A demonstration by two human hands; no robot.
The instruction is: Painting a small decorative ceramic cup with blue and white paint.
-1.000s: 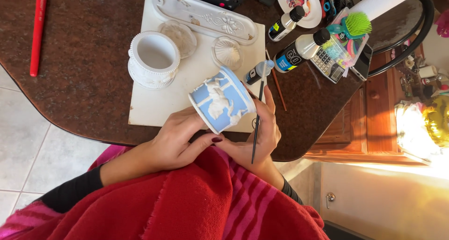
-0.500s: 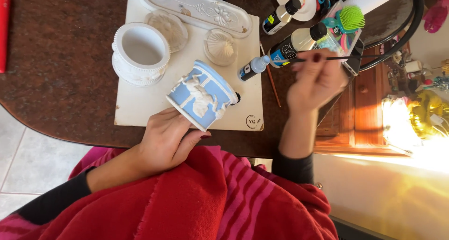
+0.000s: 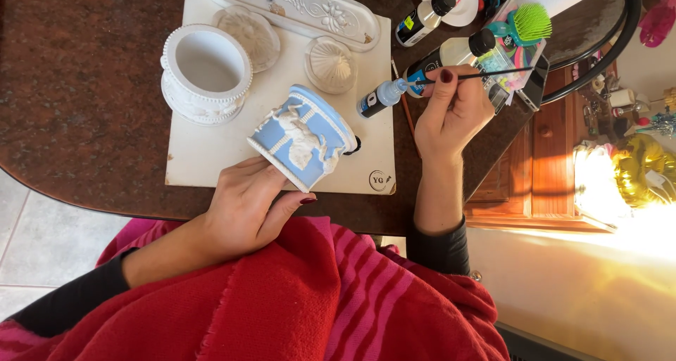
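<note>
Painting of a relief pot looks to be the step in hand: in the head view the left hand (image 3: 243,210) grasps the blue pot with white relief figures (image 3: 303,137), tilted on its side over the near edge of the white board (image 3: 211,146). The right hand (image 3: 451,111) pinches a thin brush (image 3: 486,73), held level above the small paint bottles (image 3: 384,97) beside the board. Judged from this, the next move calls for loading the brush tip and bringing it steadily to the raised figures, the pot held firm.
</note>
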